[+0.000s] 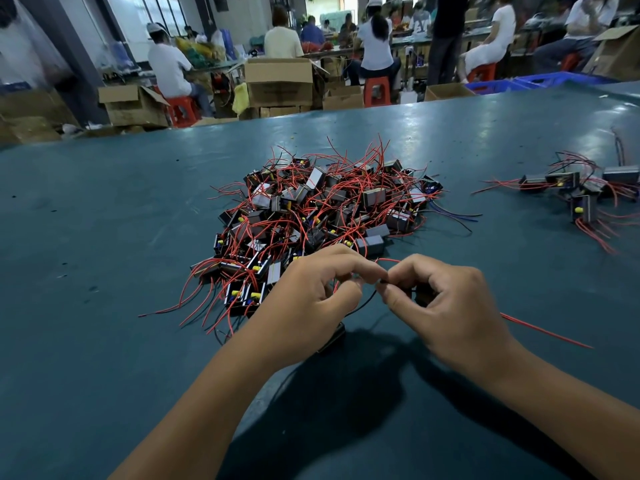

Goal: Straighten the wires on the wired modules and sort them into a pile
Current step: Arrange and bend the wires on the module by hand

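Both hands pinch one module's black wire, just in front of the unsorted heap (322,216).

Left hand (311,303) and right hand (446,306) meet fingertip to fingertip; wire (369,299) runs left-right; sorted pile (575,192) lies far right, nearer the right hand.

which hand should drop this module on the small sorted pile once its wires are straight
Right, probably. The small pile lies on the right side of the table, nearer the right hand. The left hand sits by the big tangled heap, further from it.
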A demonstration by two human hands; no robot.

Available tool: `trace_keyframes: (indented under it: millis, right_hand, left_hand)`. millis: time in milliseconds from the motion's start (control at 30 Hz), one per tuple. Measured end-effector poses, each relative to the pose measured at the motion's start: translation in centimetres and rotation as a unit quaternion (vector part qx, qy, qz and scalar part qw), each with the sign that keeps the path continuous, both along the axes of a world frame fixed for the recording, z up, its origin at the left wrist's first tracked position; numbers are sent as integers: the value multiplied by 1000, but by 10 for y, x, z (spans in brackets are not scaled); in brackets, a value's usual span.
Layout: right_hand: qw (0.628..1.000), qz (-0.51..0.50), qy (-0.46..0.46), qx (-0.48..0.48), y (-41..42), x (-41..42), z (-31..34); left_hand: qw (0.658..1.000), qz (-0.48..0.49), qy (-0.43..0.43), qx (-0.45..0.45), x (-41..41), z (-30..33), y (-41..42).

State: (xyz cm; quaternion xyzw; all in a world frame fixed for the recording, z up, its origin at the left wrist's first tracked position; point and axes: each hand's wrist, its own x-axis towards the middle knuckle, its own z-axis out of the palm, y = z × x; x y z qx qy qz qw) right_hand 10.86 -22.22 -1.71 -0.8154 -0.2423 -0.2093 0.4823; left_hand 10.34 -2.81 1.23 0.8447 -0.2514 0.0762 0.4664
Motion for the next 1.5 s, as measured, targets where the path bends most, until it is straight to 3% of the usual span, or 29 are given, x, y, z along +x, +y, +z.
trace_keyframes:
  millis: [100, 233, 467, 667, 767, 900, 1067, 1233, 1500]
  right_hand:
    - [1000, -2, 10, 13, 0, 2, -1]
    - [1000, -5, 15, 27, -1, 5, 0]
    - [999, 39, 16, 11, -8, 11, 5]
    - [997, 45, -17, -55, -17, 18, 7]
    - [993, 75, -27, -91, -23, 20, 11]
    - [995, 62, -25, -69, -37, 28, 22]
    - [965, -12, 14, -260, -51, 39, 21]
    - [986, -23, 25, -165, -29, 38, 9]
    - [989, -33, 43, -136, -31, 41, 3]
  left_hand:
    - [1000, 5, -4, 7, 2, -4, 0]
    - [984, -9, 141, -105, 6, -12, -6]
    - [994, -9, 83, -71, 12, -23, -6]
    - [999, -3, 0, 32, 14, -16, 5]
    - [999, 10, 13, 48, 11, -15, 4]
    - [996, 48, 5, 76, 10, -13, 9]
    - [974, 101, -37, 200, 11, -12, 13]
    - [986, 131, 2, 104, 17, -14, 9]
    - [983, 130, -16, 133, 20, -27, 1]
